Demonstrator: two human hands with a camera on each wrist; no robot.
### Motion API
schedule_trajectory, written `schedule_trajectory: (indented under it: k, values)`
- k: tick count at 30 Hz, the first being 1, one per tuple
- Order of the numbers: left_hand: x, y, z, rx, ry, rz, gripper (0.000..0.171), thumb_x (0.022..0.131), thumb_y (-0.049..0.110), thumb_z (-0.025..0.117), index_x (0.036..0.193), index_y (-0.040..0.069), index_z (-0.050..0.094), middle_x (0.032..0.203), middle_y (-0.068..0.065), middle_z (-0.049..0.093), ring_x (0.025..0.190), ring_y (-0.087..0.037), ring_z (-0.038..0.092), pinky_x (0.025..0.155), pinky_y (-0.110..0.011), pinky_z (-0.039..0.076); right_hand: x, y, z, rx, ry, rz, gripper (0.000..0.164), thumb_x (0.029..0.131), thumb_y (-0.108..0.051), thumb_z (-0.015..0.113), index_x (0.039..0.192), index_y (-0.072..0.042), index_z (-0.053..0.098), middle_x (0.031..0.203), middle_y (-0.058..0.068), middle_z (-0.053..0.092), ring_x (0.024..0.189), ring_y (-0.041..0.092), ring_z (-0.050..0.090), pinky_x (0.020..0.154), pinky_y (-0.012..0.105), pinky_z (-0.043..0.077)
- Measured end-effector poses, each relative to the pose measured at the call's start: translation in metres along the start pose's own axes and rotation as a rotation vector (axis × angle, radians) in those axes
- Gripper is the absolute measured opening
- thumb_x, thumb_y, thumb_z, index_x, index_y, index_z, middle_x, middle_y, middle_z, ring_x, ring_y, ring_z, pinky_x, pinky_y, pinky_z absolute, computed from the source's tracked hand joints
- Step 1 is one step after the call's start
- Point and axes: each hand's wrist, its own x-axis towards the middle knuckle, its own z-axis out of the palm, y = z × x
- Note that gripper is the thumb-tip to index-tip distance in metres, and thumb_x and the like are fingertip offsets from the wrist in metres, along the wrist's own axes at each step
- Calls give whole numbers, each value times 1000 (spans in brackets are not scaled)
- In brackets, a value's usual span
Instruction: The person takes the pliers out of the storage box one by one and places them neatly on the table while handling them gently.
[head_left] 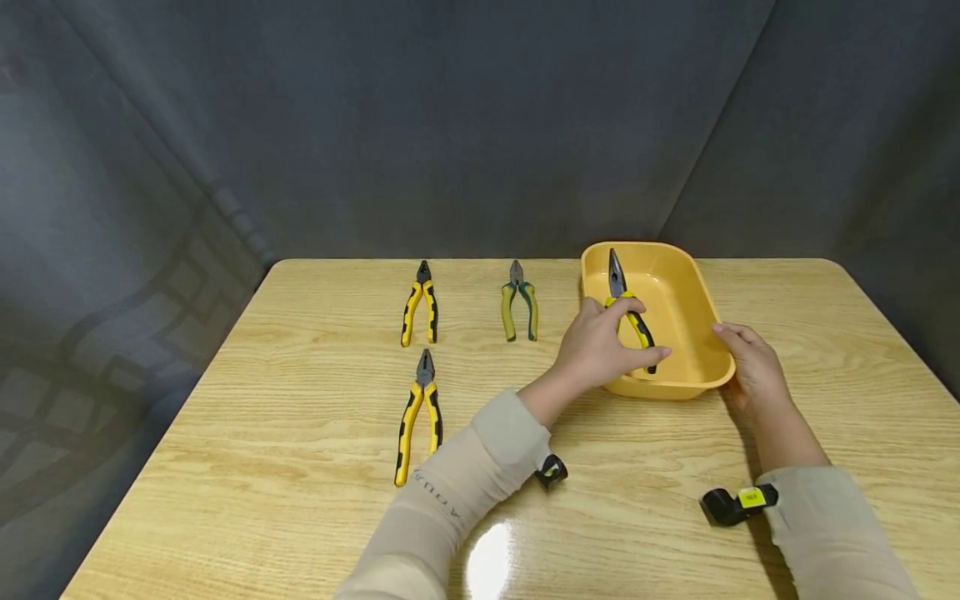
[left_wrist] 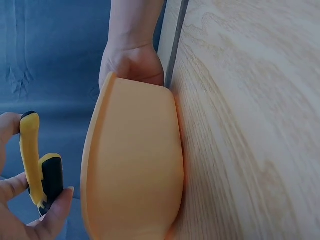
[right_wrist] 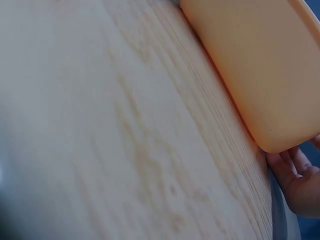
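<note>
My left hand (head_left: pixel 603 346) grips a pair of long-nose pliers (head_left: pixel 617 275) by the yellow and black handles, above the yellow plastic basin (head_left: pixel 678 292). Its grey nose points toward the far side. In the left wrist view, thumb and fingers pinch the pliers' handles (left_wrist: pixel 31 150), which are raised beside the basin's rim (left_wrist: pixel 90 160). At the basin's right side, my right hand (head_left: pixel 757 371) holds the wall near the front corner, thumb at the rim. The right wrist view shows its fingers (right_wrist: pixel 285 170) against the basin's outer side; part of that hand is cut off.
On the wooden table (head_left: pixel 285 417), left of the basin, lie yellow-black pliers (head_left: pixel 423 287), larger yellow-black pliers (head_left: pixel 425 375) nearer me, partly behind my left sleeve, and green-handled pliers (head_left: pixel 517 292). A dark curtain (head_left: pixel 450 125) hangs along the table's far edge.
</note>
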Motion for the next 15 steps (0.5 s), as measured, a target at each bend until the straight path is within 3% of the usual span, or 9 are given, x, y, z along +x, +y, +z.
schedule_trajectory:
  k: [6,15]
  values:
    - [-4,-1,-2,9,22,-5,55,65,57,62,112,30,51,103,-4,40,74,-9,44,55,-18,35,1,0,-1,12,3,4,8,80,-15,61,88,-12,58,79,0,59,66,13,60,53,26,48]
    - [-12,-3,-4,34,43,-20,53,66,58,61,110,30,51,98,-5,41,68,-10,43,52,-19,34,1,1,-1,16,-2,27,11,80,-17,62,90,-13,58,79,0,59,67,14,60,54,27,49]
